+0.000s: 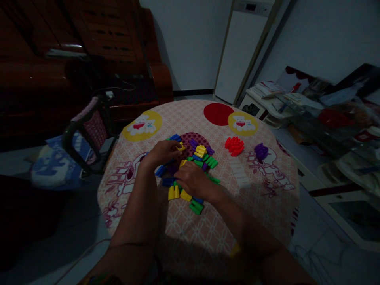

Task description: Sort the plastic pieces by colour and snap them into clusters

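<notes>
In the middle of the round table lies a loose pile of small plastic building pieces in blue, green, yellow and purple. My left hand (164, 152) is at the pile's far left, its fingers closed on a yellow piece (181, 147). My right hand (192, 178) reaches over the near part with curled fingers, and a yellow piece (183, 162) shows at its fingertips. Around the hands lie a blue piece (160, 171), a green piece (196, 207) and more yellow pieces (173, 192). The fingers hide part of the pile.
A cluster of red pieces (234, 146) and a cluster of purple pieces (261, 151) lie apart on the right of the patterned tablecloth (204, 233). A chair (92, 132) stands at the left edge. A cluttered cabinet (297, 114) is to the right.
</notes>
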`<move>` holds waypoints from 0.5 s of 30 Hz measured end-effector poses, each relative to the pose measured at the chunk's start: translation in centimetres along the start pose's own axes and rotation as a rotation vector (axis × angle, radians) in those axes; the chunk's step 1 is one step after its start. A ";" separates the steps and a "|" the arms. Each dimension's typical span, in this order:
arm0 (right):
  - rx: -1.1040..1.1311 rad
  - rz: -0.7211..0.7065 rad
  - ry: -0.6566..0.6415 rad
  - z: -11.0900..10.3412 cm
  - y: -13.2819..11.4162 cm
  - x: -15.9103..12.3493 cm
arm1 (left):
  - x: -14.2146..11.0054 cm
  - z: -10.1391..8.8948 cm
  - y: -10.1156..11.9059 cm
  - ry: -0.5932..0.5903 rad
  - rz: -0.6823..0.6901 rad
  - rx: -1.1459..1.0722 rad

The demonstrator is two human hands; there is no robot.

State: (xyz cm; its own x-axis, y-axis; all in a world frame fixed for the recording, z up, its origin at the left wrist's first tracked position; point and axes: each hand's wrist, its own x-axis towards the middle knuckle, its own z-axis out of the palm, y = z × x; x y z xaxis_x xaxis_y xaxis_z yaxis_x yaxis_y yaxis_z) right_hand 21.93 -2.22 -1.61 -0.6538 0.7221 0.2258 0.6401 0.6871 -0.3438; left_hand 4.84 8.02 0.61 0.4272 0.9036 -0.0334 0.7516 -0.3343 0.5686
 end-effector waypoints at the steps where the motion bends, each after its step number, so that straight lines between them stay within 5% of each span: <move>1: -0.089 0.015 -0.015 0.8 -0.3 0.2 | -0.1 -0.1 0.0 -0.001 -0.003 0.012; 6: -0.255 0.055 -0.045 2.1 -0.8 0.5 | -0.1 -0.1 0.2 -0.027 -0.005 0.049; 12: -0.176 0.052 -0.081 0.9 -1.3 -0.1 | 0.3 0.1 0.1 -0.006 0.001 0.064; 15: -0.054 0.111 0.007 -0.5 -0.4 0.0 | 0.3 0.0 -0.1 -0.010 0.008 0.067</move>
State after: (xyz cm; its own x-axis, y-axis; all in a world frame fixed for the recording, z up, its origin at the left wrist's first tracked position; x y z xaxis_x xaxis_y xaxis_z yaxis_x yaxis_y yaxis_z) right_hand 21.88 -2.40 -0.98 -0.5749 0.7945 0.1958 0.7295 0.6060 -0.3171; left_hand 4.89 8.32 0.55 0.4378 0.8983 -0.0374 0.7801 -0.3589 0.5124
